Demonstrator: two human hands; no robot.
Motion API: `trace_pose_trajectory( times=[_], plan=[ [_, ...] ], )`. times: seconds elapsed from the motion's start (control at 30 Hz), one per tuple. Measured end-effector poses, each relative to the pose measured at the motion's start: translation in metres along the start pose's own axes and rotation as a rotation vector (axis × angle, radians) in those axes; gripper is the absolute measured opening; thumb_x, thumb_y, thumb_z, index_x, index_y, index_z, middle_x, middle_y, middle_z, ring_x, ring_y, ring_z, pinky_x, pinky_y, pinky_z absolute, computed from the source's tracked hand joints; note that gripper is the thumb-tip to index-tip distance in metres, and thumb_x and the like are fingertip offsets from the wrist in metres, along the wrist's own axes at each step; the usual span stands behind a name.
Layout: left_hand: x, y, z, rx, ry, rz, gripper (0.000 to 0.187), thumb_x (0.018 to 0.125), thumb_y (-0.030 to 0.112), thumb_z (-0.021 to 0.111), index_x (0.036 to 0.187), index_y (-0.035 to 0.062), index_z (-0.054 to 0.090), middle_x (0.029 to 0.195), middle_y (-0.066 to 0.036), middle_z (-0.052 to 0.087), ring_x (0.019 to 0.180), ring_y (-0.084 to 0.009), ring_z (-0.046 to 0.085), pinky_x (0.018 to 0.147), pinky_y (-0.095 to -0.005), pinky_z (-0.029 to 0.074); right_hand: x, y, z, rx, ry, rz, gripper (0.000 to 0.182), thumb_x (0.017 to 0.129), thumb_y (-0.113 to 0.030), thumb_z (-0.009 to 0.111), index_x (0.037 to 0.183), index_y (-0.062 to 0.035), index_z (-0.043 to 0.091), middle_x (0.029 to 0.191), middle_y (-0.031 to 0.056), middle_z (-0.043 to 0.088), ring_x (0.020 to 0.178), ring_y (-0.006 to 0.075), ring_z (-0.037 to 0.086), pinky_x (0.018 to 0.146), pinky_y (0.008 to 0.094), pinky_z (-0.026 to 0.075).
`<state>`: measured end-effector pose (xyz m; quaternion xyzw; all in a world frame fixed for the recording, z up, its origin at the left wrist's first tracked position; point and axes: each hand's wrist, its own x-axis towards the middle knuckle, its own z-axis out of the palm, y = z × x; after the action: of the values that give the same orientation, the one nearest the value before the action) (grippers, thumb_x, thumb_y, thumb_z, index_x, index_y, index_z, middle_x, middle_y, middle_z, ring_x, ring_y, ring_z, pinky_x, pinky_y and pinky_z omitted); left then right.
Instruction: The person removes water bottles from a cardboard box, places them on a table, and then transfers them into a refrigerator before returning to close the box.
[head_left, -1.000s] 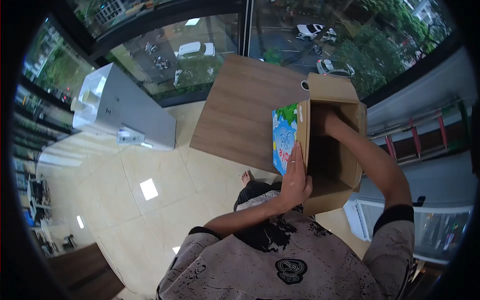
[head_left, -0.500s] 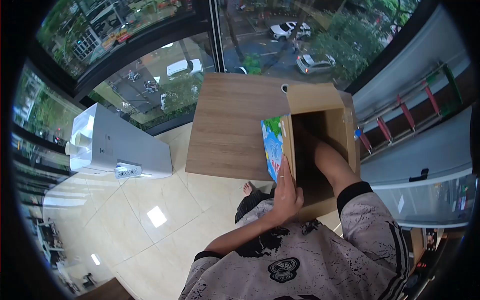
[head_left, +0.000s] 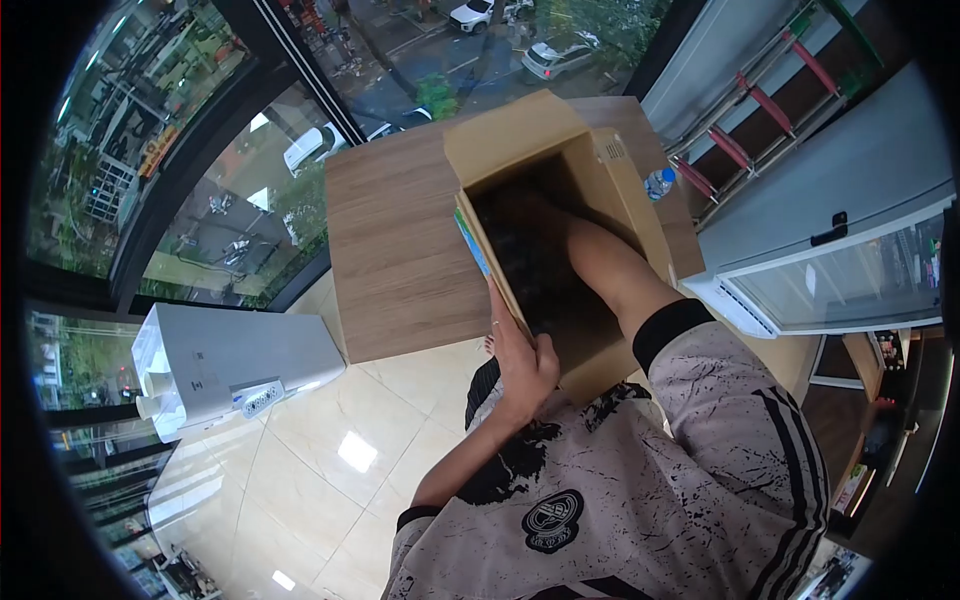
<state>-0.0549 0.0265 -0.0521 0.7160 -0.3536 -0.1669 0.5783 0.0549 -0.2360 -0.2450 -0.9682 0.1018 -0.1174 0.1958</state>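
Observation:
An open cardboard box (head_left: pixel 630 190) rests at the table's near right side, its opening facing me. One flap (head_left: pixel 510 130) stands out at its far end. Blue and green print (head_left: pixel 470 245) shows along its left outer side. My left hand (head_left: pixel 525 365) grips the left wall near the front, fingers lying along the outside and thumb toward me. My right hand (head_left: pixel 545 220) reaches deep into the box from the right. Its fingers are lost in the dark interior, so whether they hold anything is hidden.
A wooden table (head_left: pixel 395 260) lies under the box, with a blue-capped plastic bottle (head_left: pixel 658 184) at its right. A white appliance (head_left: pixel 235 360) stands on the left. Windows are beyond. A ladder (head_left: pixel 750 150) leans at the right, by a glass-fronted white cabinet (head_left: pixel 840 280).
My view has swung right, so the scene sits further left. The box's printed side now shows only as a strip, and the bottle is in fuller view. My right hand stays inside the box.

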Motion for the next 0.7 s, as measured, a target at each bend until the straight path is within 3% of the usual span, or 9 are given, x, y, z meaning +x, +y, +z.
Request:
trace_pose_trajectory(
  times=[0.07,0.17,0.5,0.57,0.7],
  plan=[
    [0.0,0.001,-0.001,-0.005,-0.001,-0.014,0.086,0.068,-0.008,0.045,0.143,-0.0086,0.003,0.142,-0.035,0.021,0.126,-0.0475,0.032,0.108,-0.0446,0.024,-0.006,0.0,-0.014,-0.166,-0.135,-0.08,0.024,0.084,-0.016,0.05,0.099,-0.0063,0.066,0.098,0.0162,0.065,0.092,0.0304,0.063,0.084,0.0435,0.049],
    [0.0,0.001,-0.002,-0.004,0.001,-0.017,0.085,0.068,-0.008,0.044,0.144,-0.0075,0.004,0.142,-0.034,0.022,0.129,-0.0466,0.03,0.109,-0.0435,0.023,-0.025,0.008,-0.024,-0.341,-0.162,-0.167,0.022,0.083,-0.014,0.05,0.096,-0.008,0.067,0.095,0.0156,0.064,0.09,0.0298,0.063,0.082,0.0434,0.05],
    [0.005,-0.001,-0.004,0.021,0.028,0.011,0.082,0.068,-0.008,0.042,0.143,-0.0079,0.007,0.142,-0.034,0.025,0.132,-0.0455,0.028,0.11,-0.0402,0.023,-0.027,-0.003,-0.021,-0.25,-0.121,0.065,0.019,0.083,-0.008,0.049,0.088,-0.0048,0.067,0.092,0.0156,0.065,0.086,0.029,0.064,0.079,0.0417,0.051],
    [0.005,0.002,-0.003,0.012,0.036,0.005,0.082,0.069,-0.008,0.042,0.143,-0.0075,0.007,0.141,-0.034,0.026,0.132,-0.045,0.029,0.11,-0.0397,0.023,-0.024,0.01,-0.005,-0.238,-0.198,0.051,0.025,0.088,-0.011,0.042,0.093,-0.003,0.066,0.099,0.0187,0.064,0.091,0.0344,0.062,0.084,0.0451,0.048],
    [0.006,-0.014,0.001,0.05,0.089,0.014,0.083,0.069,-0.008,0.043,0.144,-0.006,0.006,0.139,-0.034,0.03,0.129,-0.0453,0.032,0.108,-0.0397,0.027,-0.021,0.024,0.026,-0.166,-0.032,0.021,0.02,0.085,-0.008,0.048,0.092,-0.006,0.067,0.093,0.0172,0.065,0.088,0.0296,0.064,0.081,0.0415,0.051]
  ],
)
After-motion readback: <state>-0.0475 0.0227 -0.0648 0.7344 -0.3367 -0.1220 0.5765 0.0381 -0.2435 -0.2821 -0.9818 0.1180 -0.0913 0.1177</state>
